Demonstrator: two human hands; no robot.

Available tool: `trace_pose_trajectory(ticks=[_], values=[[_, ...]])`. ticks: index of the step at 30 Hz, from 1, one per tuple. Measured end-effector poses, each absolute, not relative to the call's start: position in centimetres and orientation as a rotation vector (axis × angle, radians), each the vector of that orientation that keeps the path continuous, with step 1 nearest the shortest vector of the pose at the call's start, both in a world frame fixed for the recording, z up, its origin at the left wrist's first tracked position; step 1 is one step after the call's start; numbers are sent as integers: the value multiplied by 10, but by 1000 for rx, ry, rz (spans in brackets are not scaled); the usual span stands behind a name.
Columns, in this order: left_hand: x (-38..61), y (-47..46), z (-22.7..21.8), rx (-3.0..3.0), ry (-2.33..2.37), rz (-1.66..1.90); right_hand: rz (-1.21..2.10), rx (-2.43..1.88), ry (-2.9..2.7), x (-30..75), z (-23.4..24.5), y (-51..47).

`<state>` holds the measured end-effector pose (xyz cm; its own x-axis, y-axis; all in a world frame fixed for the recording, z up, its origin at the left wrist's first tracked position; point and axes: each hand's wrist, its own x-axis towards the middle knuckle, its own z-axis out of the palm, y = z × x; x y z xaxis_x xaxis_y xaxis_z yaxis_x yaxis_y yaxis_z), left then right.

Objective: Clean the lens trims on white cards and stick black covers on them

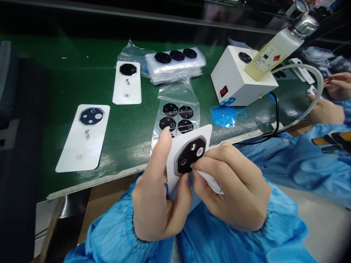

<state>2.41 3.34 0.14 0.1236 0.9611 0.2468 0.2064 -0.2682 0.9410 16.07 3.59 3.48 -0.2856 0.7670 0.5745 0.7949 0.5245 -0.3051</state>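
Note:
A white phone back cover [172, 174] is tilted up in front of me, with a black octagonal camera lens plate [189, 155] in a silver frame. My left hand [161, 197] grips the cover by its left and lower edges, thumb raised along the side. Fingertips of my right hand [233, 186] press at the lower right of the lens plate. Bunched in that hand is a white piece of cloth or paper [211, 180], partly hidden by the fingers. Behind the cover, a clear plastic sheet [178, 93] with several black lens plates lies on the green bench.
Two more white back covers [82, 146] [127, 89] lie at the left. Stacked plastic sheets [175, 69] sit at the back. A white box [238, 78] with a red switch carries a tilted bottle [274, 54]; blue film [223, 116] lies before it. A co-worker's hands [326, 109] are far right.

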Motion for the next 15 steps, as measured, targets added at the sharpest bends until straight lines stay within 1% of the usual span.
trace_pose_trajectory(ticks=[8,12,15], values=[[18,45,-8,1911,1040,1237,44,-1290,-2180,161,38,40],[18,44,-7,1905,1027,1170,-28,-1311,-2239,162,40,39],[17,42,-2,1762,1046,1228,-58,-1306,-2213,164,43,34]])
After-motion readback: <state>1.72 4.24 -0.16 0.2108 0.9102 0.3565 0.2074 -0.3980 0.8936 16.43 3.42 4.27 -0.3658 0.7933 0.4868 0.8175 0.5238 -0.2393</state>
